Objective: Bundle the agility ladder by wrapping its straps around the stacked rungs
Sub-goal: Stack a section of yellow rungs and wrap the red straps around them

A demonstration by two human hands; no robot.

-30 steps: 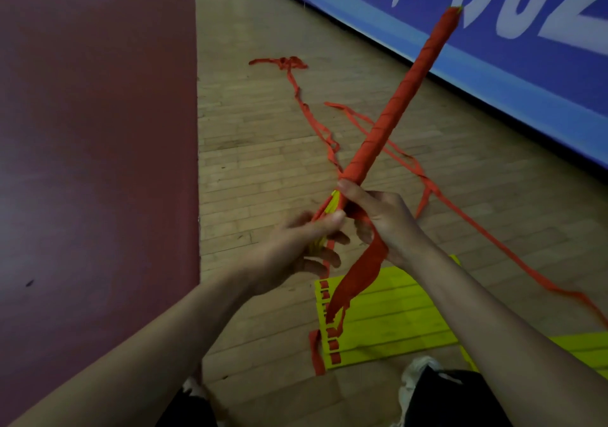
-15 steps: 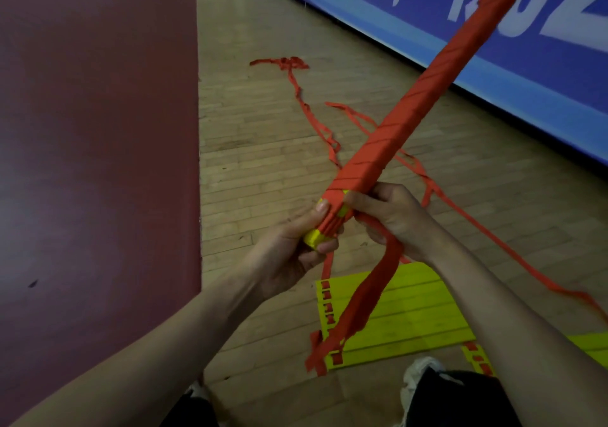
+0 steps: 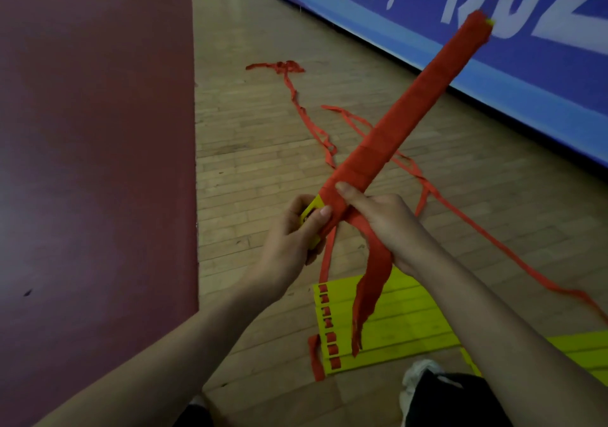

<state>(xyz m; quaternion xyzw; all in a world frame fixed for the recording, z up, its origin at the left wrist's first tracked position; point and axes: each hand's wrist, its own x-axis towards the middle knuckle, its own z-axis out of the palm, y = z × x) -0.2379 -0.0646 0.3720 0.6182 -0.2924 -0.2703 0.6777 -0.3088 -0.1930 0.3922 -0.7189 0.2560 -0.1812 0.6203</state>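
Left hand (image 3: 289, 239) grips the yellow end of the rung bundle (image 3: 408, 111); right hand (image 3: 381, 219) pinches the red strap (image 3: 371, 278) against it, the bundle slanting upward, red-wrapped.

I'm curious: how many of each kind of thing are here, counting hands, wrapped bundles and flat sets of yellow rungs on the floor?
2 hands: left hand, right hand
1 red-wrapped bundle
2 flat yellow rung sets
Total: 5
The loose red straps are too tangled to count.
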